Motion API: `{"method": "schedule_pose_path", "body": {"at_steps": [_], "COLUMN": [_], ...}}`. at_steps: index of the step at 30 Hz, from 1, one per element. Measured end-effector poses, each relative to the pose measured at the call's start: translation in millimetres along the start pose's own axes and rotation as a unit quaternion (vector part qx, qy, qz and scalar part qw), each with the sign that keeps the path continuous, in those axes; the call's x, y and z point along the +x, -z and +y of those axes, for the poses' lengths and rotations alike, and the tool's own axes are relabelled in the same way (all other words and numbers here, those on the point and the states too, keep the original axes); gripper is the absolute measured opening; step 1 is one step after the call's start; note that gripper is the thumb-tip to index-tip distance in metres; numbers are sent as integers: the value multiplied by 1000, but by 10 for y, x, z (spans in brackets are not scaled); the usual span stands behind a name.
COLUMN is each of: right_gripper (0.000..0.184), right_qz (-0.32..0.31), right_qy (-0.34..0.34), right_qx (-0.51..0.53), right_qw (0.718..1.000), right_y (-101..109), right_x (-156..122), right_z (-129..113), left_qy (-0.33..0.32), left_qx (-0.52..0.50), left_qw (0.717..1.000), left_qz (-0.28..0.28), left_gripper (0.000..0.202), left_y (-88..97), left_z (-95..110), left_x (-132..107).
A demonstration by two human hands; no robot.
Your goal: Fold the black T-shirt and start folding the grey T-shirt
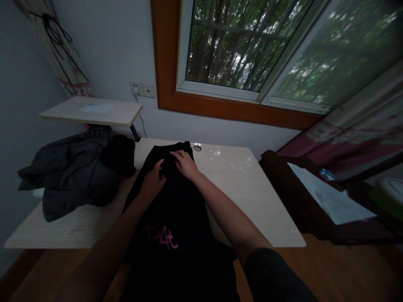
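A black garment (176,201) lies lengthwise on the pale wooden table (233,184), its near part reaching toward my body. Pink lettering shows on the dark cloth low in the view; where the garment ends and my own dark clothing begins is hard to tell. My left hand (153,181) rests on the garment's upper left part, thumb and fingers apart. Close by, my right hand (186,165) lies on the cloth near its far end, fingers stretched out and palm down. Neither hand visibly grips a fold.
Dark grey and black clothes (82,167) are heaped at the table's left, beneath a raised shelf (94,111) bearing a paper sheet. A round cable hole (197,148) is near the back edge. Right of the table, papers (327,195) lie on dark furniture. A window (245,46) is behind.
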State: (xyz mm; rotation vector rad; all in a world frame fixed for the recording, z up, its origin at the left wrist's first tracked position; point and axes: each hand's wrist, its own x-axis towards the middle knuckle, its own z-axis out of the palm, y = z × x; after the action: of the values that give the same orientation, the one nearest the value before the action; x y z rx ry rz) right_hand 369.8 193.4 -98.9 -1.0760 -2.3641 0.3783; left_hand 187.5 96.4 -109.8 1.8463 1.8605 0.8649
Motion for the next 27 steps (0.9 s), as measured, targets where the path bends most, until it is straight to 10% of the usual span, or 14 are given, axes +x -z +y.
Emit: {"method": "schedule_pose_path", "body": {"at_steps": [13,27], "right_gripper": [22,47], "right_qz": [-161,-134], "right_qy": [228,25], "right_qx": [-165,36], "right_qw": [946,990], "right_y": [76,-38], "right_x": [597,596], "right_z": [-8,374], "left_qy": [-138,-215], "left_qx": [62,181], "left_qw": [986,951], "left_qz": [-77,-126], "left_gripper": [78,90], "left_y": [-9,-37], "left_z": [-22,68], "left_x": [-115,-187]}}
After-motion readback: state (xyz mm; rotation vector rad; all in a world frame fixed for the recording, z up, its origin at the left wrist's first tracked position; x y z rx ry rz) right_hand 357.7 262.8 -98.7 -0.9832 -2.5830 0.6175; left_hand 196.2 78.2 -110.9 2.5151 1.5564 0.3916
